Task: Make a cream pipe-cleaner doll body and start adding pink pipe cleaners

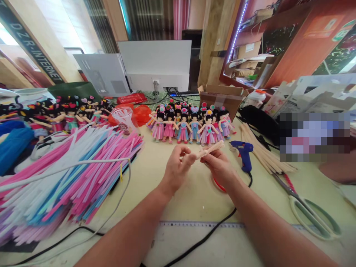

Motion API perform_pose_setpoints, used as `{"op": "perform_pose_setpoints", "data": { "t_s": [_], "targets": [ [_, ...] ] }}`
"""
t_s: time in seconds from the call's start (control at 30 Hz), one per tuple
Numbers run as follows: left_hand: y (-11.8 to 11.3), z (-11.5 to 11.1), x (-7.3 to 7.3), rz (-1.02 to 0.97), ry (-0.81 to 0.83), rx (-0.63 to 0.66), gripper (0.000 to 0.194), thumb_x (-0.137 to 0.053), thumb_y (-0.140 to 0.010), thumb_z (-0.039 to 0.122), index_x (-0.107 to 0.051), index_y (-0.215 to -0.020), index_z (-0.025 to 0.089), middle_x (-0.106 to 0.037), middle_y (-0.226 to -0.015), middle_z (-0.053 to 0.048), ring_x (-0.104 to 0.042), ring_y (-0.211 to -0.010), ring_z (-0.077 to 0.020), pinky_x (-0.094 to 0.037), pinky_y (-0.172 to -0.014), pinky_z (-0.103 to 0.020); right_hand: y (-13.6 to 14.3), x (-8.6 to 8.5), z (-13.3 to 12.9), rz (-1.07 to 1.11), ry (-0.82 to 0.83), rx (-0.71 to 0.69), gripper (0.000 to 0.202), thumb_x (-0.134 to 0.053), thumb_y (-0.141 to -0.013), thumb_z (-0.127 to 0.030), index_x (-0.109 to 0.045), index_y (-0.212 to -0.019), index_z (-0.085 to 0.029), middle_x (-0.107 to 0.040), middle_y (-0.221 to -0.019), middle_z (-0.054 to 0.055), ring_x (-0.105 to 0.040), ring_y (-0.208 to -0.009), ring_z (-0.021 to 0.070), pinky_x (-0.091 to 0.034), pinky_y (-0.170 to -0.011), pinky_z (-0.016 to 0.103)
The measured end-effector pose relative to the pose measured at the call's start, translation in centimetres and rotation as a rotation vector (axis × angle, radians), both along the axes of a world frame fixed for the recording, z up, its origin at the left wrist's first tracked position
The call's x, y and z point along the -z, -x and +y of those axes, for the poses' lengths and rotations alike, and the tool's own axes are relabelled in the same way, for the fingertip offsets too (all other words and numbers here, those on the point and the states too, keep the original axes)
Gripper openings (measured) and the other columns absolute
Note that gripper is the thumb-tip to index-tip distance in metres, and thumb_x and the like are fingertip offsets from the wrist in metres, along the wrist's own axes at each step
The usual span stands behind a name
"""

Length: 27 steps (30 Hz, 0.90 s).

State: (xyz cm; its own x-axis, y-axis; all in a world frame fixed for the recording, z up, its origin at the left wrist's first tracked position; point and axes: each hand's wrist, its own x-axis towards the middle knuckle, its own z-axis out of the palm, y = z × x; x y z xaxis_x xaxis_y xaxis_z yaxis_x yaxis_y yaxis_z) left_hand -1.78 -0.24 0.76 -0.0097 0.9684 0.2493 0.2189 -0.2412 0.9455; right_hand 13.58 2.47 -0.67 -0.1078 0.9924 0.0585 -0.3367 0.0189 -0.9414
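Observation:
Over the middle of the table, my left hand (179,165) pinches one end of a cream pipe-cleaner piece (213,148), which looks bent or twisted together. The fingers of my right hand (221,165) are closed around its other part, with fuzzy ends sticking out above them. Below my right hand a red curved handle (218,185) shows; the rest of that tool is hidden. Just beyond my hands stand several small pipe-cleaner dolls (183,128) with black hair and pink, blue and purple skirts. To the right lies a blue glue gun (244,154).
Pink, white and blue pipe cleaners (91,167) are heaped at left. Cream pipe cleaners (260,150) and large scissors (308,211) lie at right. A ruler (194,224) and black cable (204,241) cross the front. A plastic cup (124,119) and monitor (155,59) stand behind.

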Motion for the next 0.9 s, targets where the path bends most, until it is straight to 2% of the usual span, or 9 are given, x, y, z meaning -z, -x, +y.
{"op": "perform_pose_setpoints", "data": {
  "t_s": [0.1,0.2,0.27,0.37,0.47,0.63,0.9],
  "targets": [
    [0.21,0.34,-0.22,-0.147,0.288,0.031,0.054,-0.049,-0.08,0.073,-0.053,-0.084,0.02,-0.056,-0.074,0.0,-0.05,-0.069,-0.0149,-0.037,-0.065,-0.029,0.11,-0.19,-0.18,-0.019,-0.064,-0.028,0.033,-0.086,-0.062,-0.043,-0.066,-0.078,-0.022,-0.065,-0.073,-0.001,-0.057,-0.071,0.0153,-0.045,-0.071,0.032],
    [0.3,0.61,-0.13,-0.289,0.567,0.214,0.058,-0.054,-0.075,0.074,-0.061,-0.088,0.018,-0.059,-0.076,-0.001,-0.051,-0.067,-0.0136,-0.033,-0.063,-0.027,0.2,-0.45,-0.45,-0.067,-0.091,-0.057,0.032,-0.084,-0.065,-0.043,-0.065,-0.079,-0.022,-0.065,-0.074,-0.001,-0.058,-0.07,0.0158,-0.047,-0.069,0.032],
    [0.25,0.66,-0.04,-0.375,0.623,0.303,0.055,-0.062,-0.071,0.069,-0.063,-0.09,0.017,-0.059,-0.077,-0.001,-0.05,-0.065,-0.012,-0.031,-0.062,-0.026,0.17,-0.53,-0.53,-0.088,-0.101,-0.069,0.03,-0.082,-0.067,-0.043,-0.065,-0.081,-0.022,-0.065,-0.074,-0.001,-0.059,-0.068,0.0155,-0.047,-0.067,0.032],
    [0.1,0.61,-0.03,-0.419,0.556,0.291,0.046,-0.072,-0.065,0.058,-0.06,-0.078,0.017,-0.055,-0.072,0.001,-0.045,-0.062,-0.0097,-0.029,-0.06,-0.026,0.08,-0.37,-0.43,-0.093,-0.116,-0.057,0.032,-0.082,-0.068,-0.045,-0.065,-0.083,-0.022,-0.065,-0.074,-0.001,-0.059,-0.068,0.0151,-0.048,-0.067,0.031],
    [-0.03,0.51,-0.21,-0.419,0.498,0.245,0.041,-0.075,-0.063,0.052,-0.054,-0.071,0.018,-0.048,-0.063,0.004,-0.042,-0.059,-0.0092,-0.027,-0.06,-0.026,0.05,0.03,-0.22,-0.115,-0.134,-0.026,0.035,-0.083,-0.066,-0.047,-0.066,-0.083,-0.022,-0.066,-0.077,0.0,-0.06,-0.073,0.0156,-0.048,-0.071,0.031],
    [-0.12,0.4,-0.33,-0.389,0.425,0.223,0.036,-0.074,-0.064,0.047,-0.053,-0.072,0.018,-0.048,-0.064,0.005,-0.042,-0.061,-0.0092,-0.028,-0.061,-0.026,0.1,0.38,-0.11,-0.13,-0.148,-0.007,0.036,-0.082,-0.067,-0.051,-0.067,-0.084,-0.022,-0.067,-0.081,0.0,-0.06,-0.077,0.0161,-0.048,-0.073,0.031],
    [-0.14,0.39,-0.13,-0.27,0.267,0.164,0.033,-0.071,-0.07,0.046,-0.052,-0.073,0.019,-0.047,-0.064,0.006,-0.041,-0.063,-0.01,-0.031,-0.063,-0.025,0.11,-0.05,-0.4,-0.127,-0.117,-0.025,0.037,-0.082,-0.066,-0.054,-0.068,-0.081,-0.022,-0.067,-0.079,0.001,-0.059,-0.076,0.0163,-0.048,-0.072,0.031]
  ]
}}
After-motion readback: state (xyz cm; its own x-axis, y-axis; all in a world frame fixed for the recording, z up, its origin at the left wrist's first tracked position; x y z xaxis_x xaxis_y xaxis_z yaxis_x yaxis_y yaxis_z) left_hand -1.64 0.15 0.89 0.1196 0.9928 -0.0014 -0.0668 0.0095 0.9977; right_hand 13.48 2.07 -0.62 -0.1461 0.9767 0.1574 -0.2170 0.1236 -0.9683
